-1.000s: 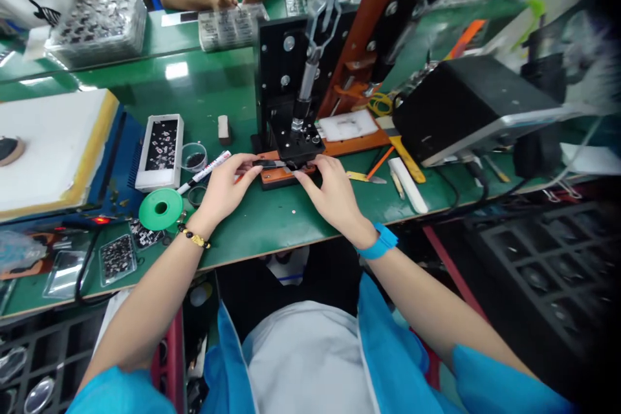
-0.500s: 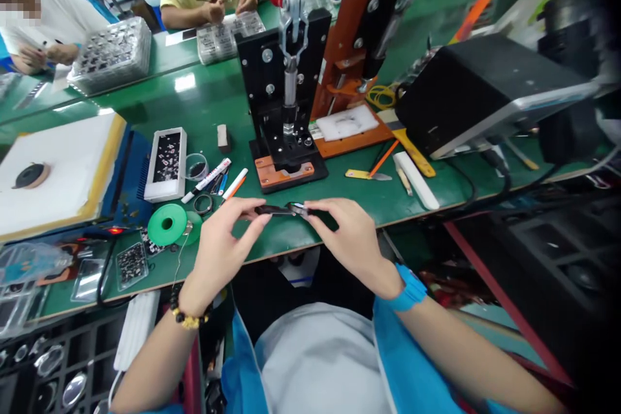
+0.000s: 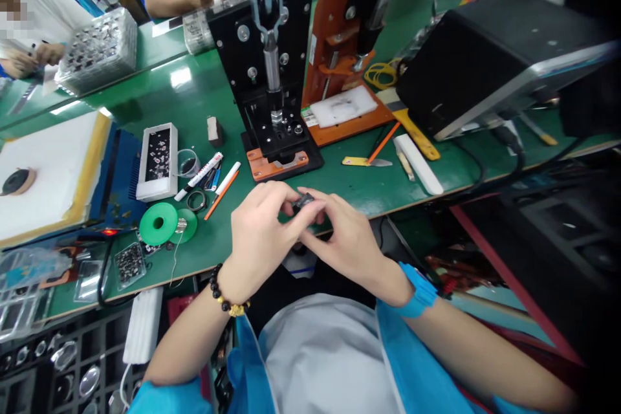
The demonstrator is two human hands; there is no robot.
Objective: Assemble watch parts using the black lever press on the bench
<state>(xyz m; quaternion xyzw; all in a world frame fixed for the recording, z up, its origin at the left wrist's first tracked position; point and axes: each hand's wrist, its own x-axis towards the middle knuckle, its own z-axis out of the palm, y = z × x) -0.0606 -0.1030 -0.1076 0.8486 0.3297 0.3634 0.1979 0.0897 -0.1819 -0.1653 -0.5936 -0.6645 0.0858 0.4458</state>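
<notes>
We are watching the left hand (image 3: pixel 262 226) pinching a small dark part (image 3: pixel 303 201) between thumb and fingers, over the bench (image 3: pixel 208 246) near its front edge, before the press (image 3: pixel 272 71). The right hand's (image 3: pixel 348 242) fingertips are meeting there too; clamping or merely steadying, we cannot tell.

Main risk, we are judging: so small a piece slipping from fingertips and dropping past the close edge. Wire (image 3: pixel 175 257) hanging from the spool (image 3: pixel 167 223) could be snagging the left forearm (image 3: pixel 191 336).

Fingers are covering much of the part, so we are probably missing its shape; the view is cropping the press's top.
</notes>
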